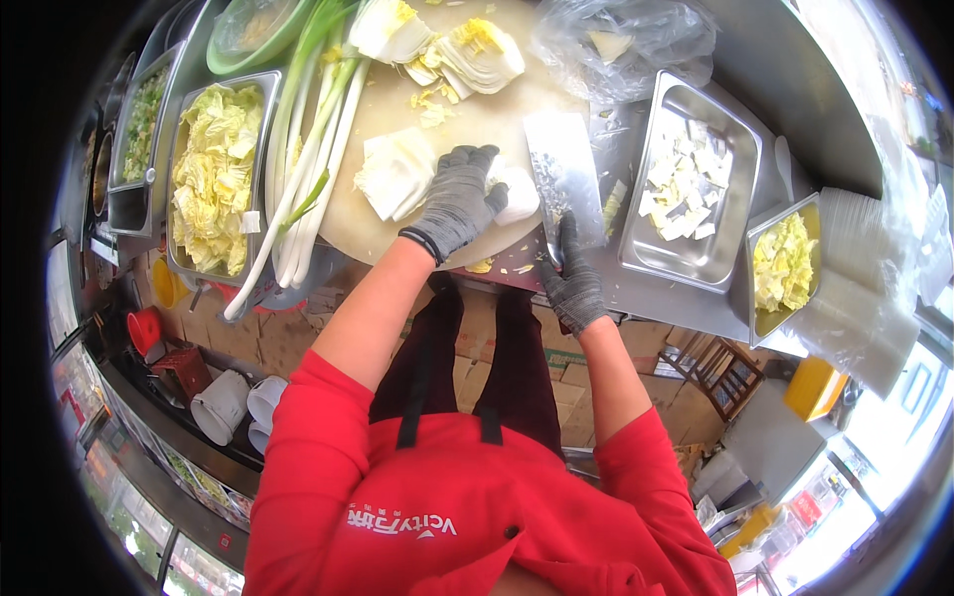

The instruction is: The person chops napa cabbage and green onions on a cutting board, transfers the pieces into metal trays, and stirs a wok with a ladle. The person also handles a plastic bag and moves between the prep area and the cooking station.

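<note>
My left hand (460,200), in a grey knit glove, lies over cut napa cabbage on the round cutting board (350,216). Its fingers and thumb hold a white cabbage piece (518,197), which shows on their right. Another cabbage chunk (395,175) sits against the hand's left side. With its handle gripped in my gloved right hand (575,287), a wide-bladed cleaver (563,175) spans the board's right edge, just right of the held piece. Cabbage bits cling to the blade. Farther back on the board lie leafy cabbage sections (481,56).
Long scallions (320,149) overhang the front edge beside a steel pan of cabbage leaves (212,179). On the right are a steel pan (727,261) with white cabbage pieces, a smaller leaf-filled container (782,261) and stacked clear plastic containers (857,253). A plastic bag (626,52) lies behind.
</note>
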Available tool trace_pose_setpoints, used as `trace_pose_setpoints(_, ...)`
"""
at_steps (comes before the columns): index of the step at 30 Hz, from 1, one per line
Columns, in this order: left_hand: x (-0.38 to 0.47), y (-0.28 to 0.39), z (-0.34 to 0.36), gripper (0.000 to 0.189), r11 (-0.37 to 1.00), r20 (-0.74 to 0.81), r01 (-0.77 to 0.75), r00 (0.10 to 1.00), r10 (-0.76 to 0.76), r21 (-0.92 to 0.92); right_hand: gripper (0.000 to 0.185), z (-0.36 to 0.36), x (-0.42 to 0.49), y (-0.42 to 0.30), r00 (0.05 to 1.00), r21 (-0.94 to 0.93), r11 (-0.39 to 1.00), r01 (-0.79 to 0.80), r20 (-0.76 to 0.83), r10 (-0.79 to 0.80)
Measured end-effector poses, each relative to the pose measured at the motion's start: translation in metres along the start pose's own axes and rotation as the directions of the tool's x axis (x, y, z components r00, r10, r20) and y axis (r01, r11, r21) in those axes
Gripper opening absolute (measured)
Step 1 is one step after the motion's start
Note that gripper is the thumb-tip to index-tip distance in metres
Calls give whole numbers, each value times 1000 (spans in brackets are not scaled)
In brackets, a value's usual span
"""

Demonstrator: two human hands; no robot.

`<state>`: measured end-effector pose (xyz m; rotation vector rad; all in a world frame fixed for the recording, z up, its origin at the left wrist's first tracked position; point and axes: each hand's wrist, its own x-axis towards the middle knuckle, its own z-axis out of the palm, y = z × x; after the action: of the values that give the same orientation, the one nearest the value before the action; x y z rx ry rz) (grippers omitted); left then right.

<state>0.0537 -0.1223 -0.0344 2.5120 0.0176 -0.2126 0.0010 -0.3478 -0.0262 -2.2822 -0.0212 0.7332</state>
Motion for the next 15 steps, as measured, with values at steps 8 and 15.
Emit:
trace_pose_setpoints(8,-31,-5,16,31,969,-461,-238,869,179,-73,62,13,-8,15,983,124,989,76,-176,-53)
trace_pose_setpoints(15,-41,-11,25,28,952,-365,-269,909,201,-146,55,16,-20,-5,916,209,925,318,-321,-242)
